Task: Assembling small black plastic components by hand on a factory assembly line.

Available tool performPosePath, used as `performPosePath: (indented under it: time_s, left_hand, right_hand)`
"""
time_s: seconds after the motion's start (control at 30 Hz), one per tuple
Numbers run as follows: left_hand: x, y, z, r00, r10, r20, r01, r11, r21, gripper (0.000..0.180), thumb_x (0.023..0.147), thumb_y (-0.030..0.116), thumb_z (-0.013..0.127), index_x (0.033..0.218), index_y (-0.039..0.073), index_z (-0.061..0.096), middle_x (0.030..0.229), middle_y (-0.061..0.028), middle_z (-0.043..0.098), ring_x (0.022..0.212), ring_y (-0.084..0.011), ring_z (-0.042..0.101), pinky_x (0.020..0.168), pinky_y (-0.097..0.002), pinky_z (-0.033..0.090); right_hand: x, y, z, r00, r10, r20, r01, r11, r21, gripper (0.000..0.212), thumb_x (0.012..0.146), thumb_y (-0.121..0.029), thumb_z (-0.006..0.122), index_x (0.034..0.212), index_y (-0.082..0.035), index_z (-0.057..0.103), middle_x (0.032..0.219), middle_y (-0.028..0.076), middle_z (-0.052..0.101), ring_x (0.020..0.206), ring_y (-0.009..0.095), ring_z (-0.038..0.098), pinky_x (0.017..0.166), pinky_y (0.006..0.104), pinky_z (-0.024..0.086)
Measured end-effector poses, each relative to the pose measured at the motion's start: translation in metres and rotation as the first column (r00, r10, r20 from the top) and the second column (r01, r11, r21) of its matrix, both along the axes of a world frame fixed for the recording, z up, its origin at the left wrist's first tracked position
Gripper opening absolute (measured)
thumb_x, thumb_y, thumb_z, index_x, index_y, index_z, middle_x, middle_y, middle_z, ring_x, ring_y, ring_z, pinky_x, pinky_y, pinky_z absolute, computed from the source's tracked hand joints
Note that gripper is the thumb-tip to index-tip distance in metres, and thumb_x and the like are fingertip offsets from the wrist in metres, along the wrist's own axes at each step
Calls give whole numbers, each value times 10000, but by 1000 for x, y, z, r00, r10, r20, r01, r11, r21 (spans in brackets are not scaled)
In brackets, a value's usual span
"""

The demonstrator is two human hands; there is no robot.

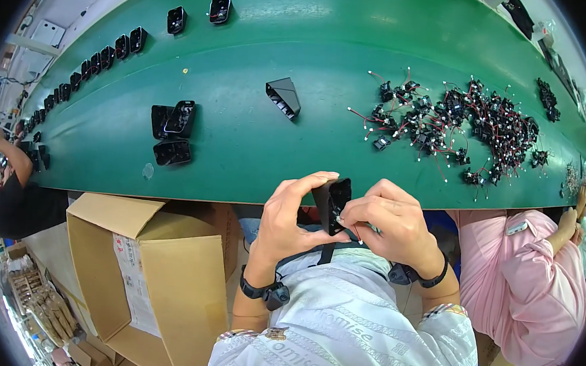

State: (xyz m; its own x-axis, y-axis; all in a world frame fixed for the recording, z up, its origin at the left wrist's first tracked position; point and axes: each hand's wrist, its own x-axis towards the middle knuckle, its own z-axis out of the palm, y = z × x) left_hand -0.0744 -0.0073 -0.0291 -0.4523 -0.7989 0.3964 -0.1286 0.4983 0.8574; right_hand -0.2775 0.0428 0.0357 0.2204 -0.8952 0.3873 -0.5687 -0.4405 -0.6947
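Both hands hold one small black plastic housing [331,201] just off the near edge of the green table [331,41]: the left hand [289,217] grips its side, while the right hand [390,221] pinches at its face, apparently fitting a part. Three similar black housings [172,132] lie toward the table's left, seemingly handled already. A large heap of small black wired components [456,123] spreads near the right end, so much appears left.
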Motion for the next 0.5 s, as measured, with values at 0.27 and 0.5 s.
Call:
performPosePath:
  time_s: [0.27, 0.5]
  left_hand:
    - [-8, -2, 9, 990, -50, 129, 66, 990, -123, 885, 556, 352, 984, 1281, 37, 587, 1265, -94, 713, 994, -268, 705, 889, -371, 530]
    - [-11, -5, -13, 980, -126, -157, 155, 970, 189, 902, 608, 243, 999, 1338, 39, 510, 1320, -163, 663, 1149, -266, 667, 1002, -394, 523]
  right_hand:
    - [-4, -3, 2, 991, 48, -125, -41, 998, 54, 295, 618, 82, 770, 853, -78, 692, 865, -3, 726, 717, 214, 611, 627, 326, 527]
    - [-7, -2, -9, 998, 28, -57, -24, 997, 69, 292, 716, -10, 820, 968, -67, 685, 936, 40, 724, 840, 243, 648, 726, 342, 540]
